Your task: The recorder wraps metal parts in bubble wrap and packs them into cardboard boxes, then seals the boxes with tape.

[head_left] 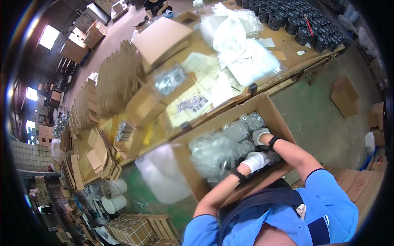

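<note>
While both gloved hands reach into the open cardboard box [269, 107], left hand [253, 160] curled on a clear bag of metal parts [213, 153], right hand [260, 135] grip unclear at the far wall, the bags look heavy, slippery, best gripped underneath.

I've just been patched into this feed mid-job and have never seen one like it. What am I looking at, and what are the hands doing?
This is one wide fisheye camera worn on a person's head, looking down, so straight edges bend. There is no machine: the person in the blue shirt works with two hands in white gloves. Both the left hand and the right hand reach into a large open brown cardboard box among clear plastic bags of shiny metal parts. Whether either hand grips a bag is unclear. Beyond lies a wooden workbench with black round parts and white plastic bags.
</note>
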A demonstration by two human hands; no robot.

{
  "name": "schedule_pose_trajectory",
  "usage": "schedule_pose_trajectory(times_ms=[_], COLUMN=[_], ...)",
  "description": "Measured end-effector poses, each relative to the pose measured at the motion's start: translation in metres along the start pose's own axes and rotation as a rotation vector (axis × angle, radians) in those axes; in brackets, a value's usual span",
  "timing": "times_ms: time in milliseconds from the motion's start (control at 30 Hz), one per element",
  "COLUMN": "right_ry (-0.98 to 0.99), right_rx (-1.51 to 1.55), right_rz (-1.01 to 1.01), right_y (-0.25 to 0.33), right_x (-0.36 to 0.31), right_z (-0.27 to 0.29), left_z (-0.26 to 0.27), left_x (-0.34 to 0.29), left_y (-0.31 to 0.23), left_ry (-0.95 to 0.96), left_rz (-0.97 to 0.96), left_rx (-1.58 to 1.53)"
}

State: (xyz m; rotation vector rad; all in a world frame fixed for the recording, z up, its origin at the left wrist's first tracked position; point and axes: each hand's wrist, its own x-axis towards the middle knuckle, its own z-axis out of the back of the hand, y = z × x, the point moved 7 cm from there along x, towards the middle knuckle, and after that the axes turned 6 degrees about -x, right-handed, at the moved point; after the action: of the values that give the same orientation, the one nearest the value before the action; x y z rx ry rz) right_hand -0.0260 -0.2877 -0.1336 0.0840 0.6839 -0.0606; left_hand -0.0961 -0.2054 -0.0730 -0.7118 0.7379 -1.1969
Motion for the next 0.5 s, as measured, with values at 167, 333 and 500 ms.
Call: schedule_pose_trajectory(times_ms=[167, 333, 500], right_ry=[0.019, -0.037, -0.168], right_rx=[0.242, 0.191, -0.076], right_rz=[0.051, -0.262, -0.118], right_y=[-0.016, -0.019, 0.024], right_x=[-0.006, 0.011, -0.026], right_z=[-0.01, -0.036, 0.028], left_z=[0.06, 0.066, 0.052], left_x=[-0.055, -0.06, -0.079], left_y=[-0.006, -0.006, 0.022], left_ry=[-0.048, -0.019, 0.085], left_rz=[0.1, 0.089, 0.085], left_rx=[0.291, 0.459, 0.381])
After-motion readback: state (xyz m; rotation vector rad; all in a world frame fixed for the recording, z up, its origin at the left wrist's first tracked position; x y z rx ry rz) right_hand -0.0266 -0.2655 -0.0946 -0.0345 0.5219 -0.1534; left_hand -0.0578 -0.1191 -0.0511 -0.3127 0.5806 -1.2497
